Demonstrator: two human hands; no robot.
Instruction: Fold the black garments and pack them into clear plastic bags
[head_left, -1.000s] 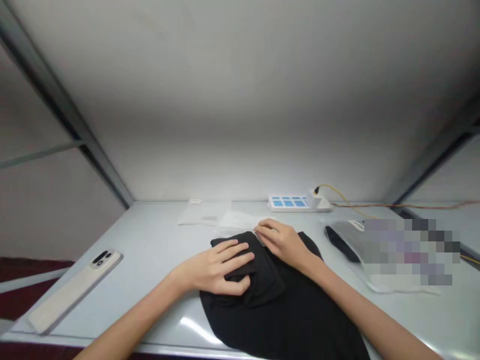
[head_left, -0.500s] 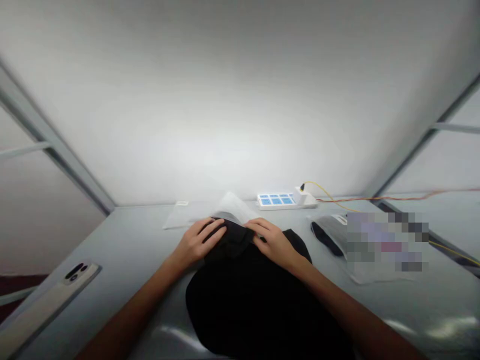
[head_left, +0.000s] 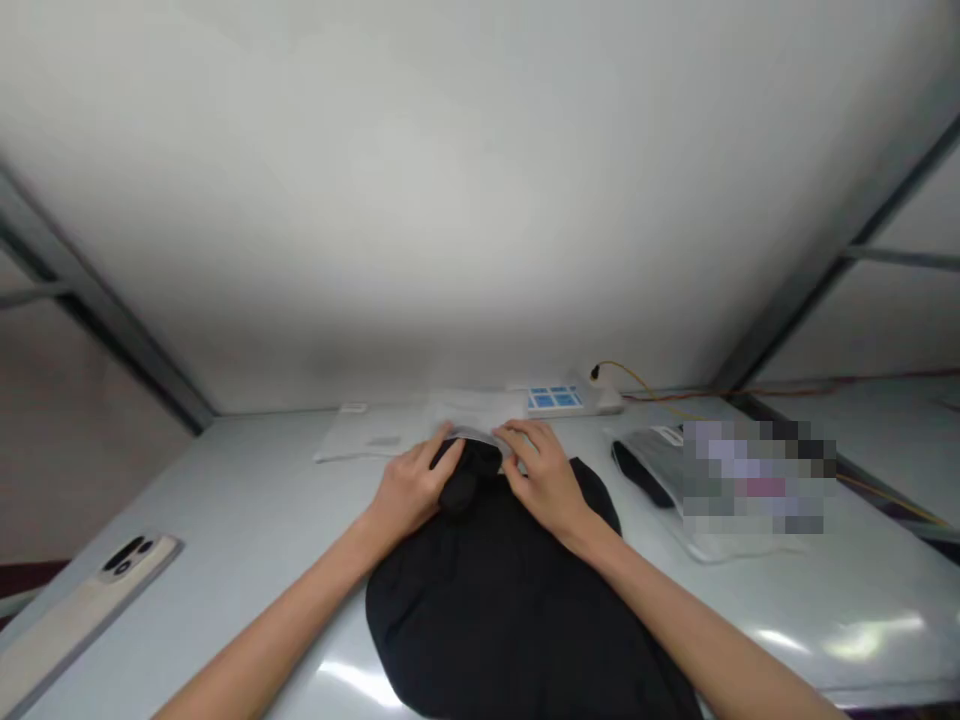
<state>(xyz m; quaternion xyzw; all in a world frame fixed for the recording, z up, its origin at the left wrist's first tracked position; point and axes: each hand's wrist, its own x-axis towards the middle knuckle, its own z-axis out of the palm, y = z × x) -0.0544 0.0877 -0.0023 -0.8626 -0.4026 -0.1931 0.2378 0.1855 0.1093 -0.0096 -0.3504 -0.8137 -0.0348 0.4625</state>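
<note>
Grips: left hand (head_left: pixel 407 490) around black bundle (head_left: pixel 463 478) at mouth of clear bag (head_left: pixel 476 404), right hand (head_left: pixel 546 478) tight on bag edge

Cloth (head_left: pixel 517 620) btwn phone (head_left: pixel 86 615) & bag (head_left: pixel 720 500)

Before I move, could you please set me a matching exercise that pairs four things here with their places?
1. Phone
2. Power strip
3. Black bundle
4. Filled bag

A. Between the left hand and right hand
B. Beyond the right forearm, on the table's right side
C. Near the back wall
D. On the table's left side

Pairs: 1-D, 2-C, 3-A, 4-B
</note>
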